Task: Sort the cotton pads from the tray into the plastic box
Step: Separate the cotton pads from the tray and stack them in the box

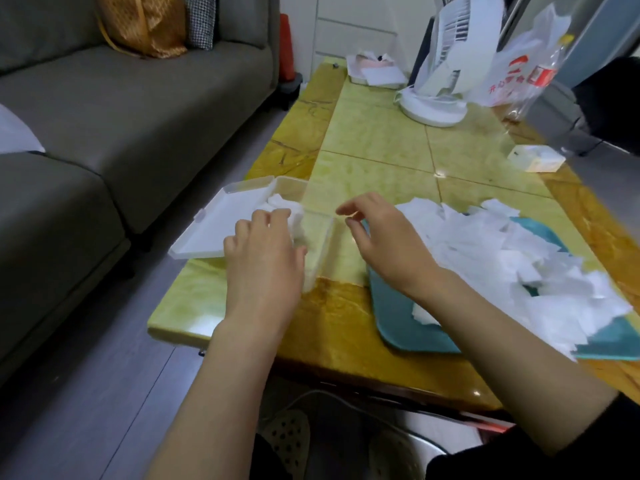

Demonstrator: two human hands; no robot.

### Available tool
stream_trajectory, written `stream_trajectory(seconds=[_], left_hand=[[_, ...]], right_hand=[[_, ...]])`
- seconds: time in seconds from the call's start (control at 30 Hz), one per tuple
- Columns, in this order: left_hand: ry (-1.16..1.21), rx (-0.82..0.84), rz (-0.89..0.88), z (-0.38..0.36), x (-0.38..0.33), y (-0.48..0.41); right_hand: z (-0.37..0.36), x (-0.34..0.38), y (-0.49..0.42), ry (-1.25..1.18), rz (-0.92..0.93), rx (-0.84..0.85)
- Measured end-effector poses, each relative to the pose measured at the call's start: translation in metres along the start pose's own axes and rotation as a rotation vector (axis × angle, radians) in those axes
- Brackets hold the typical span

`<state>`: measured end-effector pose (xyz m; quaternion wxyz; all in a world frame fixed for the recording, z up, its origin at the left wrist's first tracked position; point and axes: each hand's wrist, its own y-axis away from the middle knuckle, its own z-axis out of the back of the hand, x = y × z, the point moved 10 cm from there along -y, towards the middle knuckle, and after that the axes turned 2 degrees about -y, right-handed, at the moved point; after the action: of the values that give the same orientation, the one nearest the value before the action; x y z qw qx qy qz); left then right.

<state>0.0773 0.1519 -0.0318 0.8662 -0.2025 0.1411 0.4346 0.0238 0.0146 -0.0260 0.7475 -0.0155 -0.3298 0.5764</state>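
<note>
The left hand (pixel 263 251) is seen curled round a small stack (pixel 287 204) of white pads, which is held against the left end of the clear plastic box (pixel 322 244). The lid (pixel 214 226) is folded open to the left and overhangs the edge of the bench (pixel 381 157). The right hand (pixel 384 237) is held over the box's right wall with its fingers loosely curled, thumb and forefinger close together, and nothing gripped. The cotton pads (pixel 519 258) are heaped on the teal tray (pixel 394 317), some reaching past its rim, so most of the sorting is judged undone.

Trouble is easily pictured. The light box is set near the bench corner, and with a firm push from the left it could be slid or tipped towards the floor. The stack could fan out once released. Loose pads could be dragged off the tray by the right forearm lying across it.

Red print is noted on the plastic bag (pixel 519 74) behind, too blurred to be read. No legible label is made out on the small white carton (pixel 535 157).
</note>
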Motion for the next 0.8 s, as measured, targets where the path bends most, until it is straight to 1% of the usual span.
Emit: stream_trajectory(seconds=[0.07,0.17,0.23,0.33,0.43,0.57,0.63,0.7,0.8], left_hand=[[0.048,-0.009,-0.098,-0.005,-0.027,0.003],[0.121,0.039,-0.234,-0.025,-0.067,0.007],[0.064,0.113,-0.312,-0.047,-0.087,0.009],[-0.032,0.226,-0.385,-0.079,-0.105,0.014],[-0.143,0.320,-0.410,-0.104,-0.109,0.017],[-0.219,0.388,-0.442,-0.121,-0.119,0.022],[-0.226,0.406,-0.452,-0.127,-0.127,0.024],[-0.218,0.435,-0.465,-0.136,-0.134,0.028],[-0.198,0.457,-0.478,-0.145,-0.142,0.031]], right_hand=[[0.021,-0.025,0.019,0.042,-0.059,-0.065],[0.047,-0.075,0.045,0.162,-0.235,-0.104],[0.057,-0.105,0.062,0.233,-0.349,-0.089],[0.062,-0.133,0.080,0.237,-0.456,-0.060],[0.058,-0.143,0.089,0.228,-0.494,0.010],[0.040,-0.140,0.097,0.201,-0.470,0.294],[0.036,-0.136,0.102,0.160,-0.449,0.398],[0.042,-0.132,0.105,0.092,-0.449,0.417],[0.057,-0.134,0.108,0.032,-0.477,0.383]])
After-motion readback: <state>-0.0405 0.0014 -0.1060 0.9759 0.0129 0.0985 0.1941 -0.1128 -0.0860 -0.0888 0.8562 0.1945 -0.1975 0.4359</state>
